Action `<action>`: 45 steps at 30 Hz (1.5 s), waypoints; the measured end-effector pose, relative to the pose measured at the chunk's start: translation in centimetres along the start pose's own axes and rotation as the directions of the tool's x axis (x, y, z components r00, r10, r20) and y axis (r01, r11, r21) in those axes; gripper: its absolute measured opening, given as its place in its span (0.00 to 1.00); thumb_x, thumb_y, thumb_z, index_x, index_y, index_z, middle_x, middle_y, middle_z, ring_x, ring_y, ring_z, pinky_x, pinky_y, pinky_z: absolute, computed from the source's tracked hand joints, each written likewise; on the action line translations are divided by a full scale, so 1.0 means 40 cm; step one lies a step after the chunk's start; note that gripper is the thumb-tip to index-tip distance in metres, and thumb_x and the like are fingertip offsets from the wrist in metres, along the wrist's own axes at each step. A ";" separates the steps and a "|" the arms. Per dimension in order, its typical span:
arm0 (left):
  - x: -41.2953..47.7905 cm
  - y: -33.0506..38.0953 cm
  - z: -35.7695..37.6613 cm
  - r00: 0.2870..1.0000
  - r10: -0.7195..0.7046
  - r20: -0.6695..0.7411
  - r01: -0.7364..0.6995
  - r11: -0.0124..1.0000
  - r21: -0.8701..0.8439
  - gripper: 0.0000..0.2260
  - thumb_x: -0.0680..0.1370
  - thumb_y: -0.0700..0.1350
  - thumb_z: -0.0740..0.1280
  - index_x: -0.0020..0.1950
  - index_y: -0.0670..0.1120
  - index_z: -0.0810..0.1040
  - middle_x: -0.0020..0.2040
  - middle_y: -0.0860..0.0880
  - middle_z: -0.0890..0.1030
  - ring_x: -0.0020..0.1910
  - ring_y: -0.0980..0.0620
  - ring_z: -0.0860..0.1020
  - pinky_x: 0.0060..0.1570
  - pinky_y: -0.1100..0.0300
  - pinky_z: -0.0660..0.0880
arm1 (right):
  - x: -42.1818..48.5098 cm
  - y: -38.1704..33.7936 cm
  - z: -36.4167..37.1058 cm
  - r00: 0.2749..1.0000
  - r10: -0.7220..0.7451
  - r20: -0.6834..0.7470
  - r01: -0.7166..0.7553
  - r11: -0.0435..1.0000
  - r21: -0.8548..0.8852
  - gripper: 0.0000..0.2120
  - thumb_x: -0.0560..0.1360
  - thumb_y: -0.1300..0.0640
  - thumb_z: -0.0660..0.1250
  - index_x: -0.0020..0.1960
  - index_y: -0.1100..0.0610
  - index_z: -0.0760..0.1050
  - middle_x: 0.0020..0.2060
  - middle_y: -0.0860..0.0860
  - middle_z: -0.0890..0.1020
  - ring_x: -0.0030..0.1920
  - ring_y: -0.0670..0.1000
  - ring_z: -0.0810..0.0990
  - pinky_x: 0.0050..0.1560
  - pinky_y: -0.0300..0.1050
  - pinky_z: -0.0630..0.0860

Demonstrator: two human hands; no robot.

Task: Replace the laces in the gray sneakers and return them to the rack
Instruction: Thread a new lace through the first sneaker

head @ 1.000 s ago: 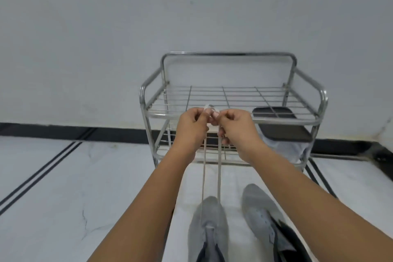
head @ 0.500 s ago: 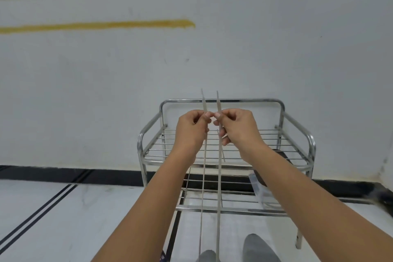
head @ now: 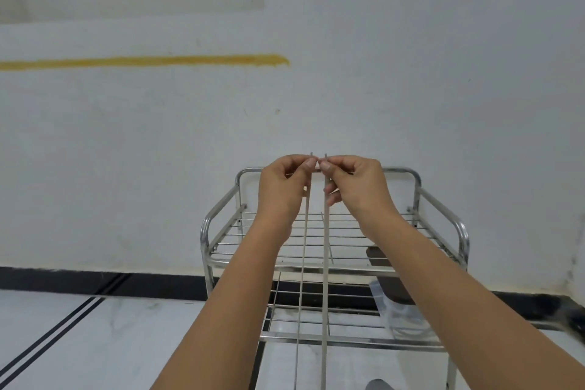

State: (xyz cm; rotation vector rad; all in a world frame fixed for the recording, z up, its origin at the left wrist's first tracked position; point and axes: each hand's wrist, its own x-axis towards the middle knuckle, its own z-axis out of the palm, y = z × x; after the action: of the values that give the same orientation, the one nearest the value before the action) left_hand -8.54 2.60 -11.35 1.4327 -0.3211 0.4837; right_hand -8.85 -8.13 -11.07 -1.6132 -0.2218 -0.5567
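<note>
Both hands are up in front of the wall, side by side with the thumbs nearly touching, and each one has a strand of the pale lace (head: 304,247). The left hand (head: 281,187) is curled up and pinches its strand between thumb and forefinger, with just a tiny tip poking out above the pinch. The right hand (head: 357,184) does the same on the other strand; its lower fingers are a bit looser and stick out toward the left, but the thumb and forefinger are tight on the lace. From the pinches the two strands drop straight down, close together and about parallel, passing in front of the rack (head: 443,209) and running off the near edge of the view, so I can't tell what they go into. Only a sliver of a gray sneaker (head: 378,385) shows, a toe at the very near edge, just right of the strands, on the floor (head: 95,342) in front of the rack. The rack is a two-shelf chrome wire one against the wall (head: 411,73). A dark flat thing (head: 375,255) sits on the right of the top shelf, mostly hidden by the right forearm, and a clear plastic bag (head: 402,320) sits below it. A yellow stripe (head: 142,61) runs across the wall on the far left.
</note>
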 end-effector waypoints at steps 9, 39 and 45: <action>-0.037 -0.026 0.040 0.993 0.003 -0.118 -0.030 0.974 -0.225 0.04 0.75 0.39 0.68 0.48 0.45 0.81 0.39 0.51 0.82 0.36 0.59 0.77 0.33 0.70 0.74 | -0.026 -0.005 -0.008 0.995 -0.069 -0.076 0.078 0.989 0.123 0.06 0.72 0.65 0.70 0.40 0.56 0.79 0.32 0.52 0.79 0.24 0.43 0.71 0.24 0.35 0.71; 0.008 0.019 0.005 0.997 0.073 0.032 -0.071 0.995 -0.065 0.05 0.75 0.35 0.67 0.44 0.44 0.80 0.39 0.48 0.81 0.36 0.57 0.79 0.39 0.68 0.76 | 0.008 -0.056 -0.031 0.996 -0.048 0.068 0.043 0.997 0.069 0.04 0.72 0.67 0.70 0.39 0.62 0.79 0.31 0.54 0.79 0.25 0.45 0.76 0.31 0.36 0.78; 0.009 0.023 0.003 0.996 0.062 0.064 -0.058 0.996 -0.067 0.04 0.75 0.35 0.67 0.44 0.43 0.80 0.40 0.45 0.81 0.39 0.52 0.80 0.43 0.65 0.78 | 0.007 -0.059 -0.035 0.995 -0.050 0.085 0.044 0.996 0.073 0.04 0.72 0.68 0.69 0.38 0.63 0.78 0.31 0.55 0.79 0.24 0.43 0.77 0.32 0.35 0.79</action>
State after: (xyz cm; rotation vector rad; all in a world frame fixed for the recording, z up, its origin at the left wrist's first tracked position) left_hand -8.65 2.58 -10.37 1.3808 -0.4305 0.4713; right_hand -10.01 -9.24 -8.84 -1.5682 -0.3420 -0.5097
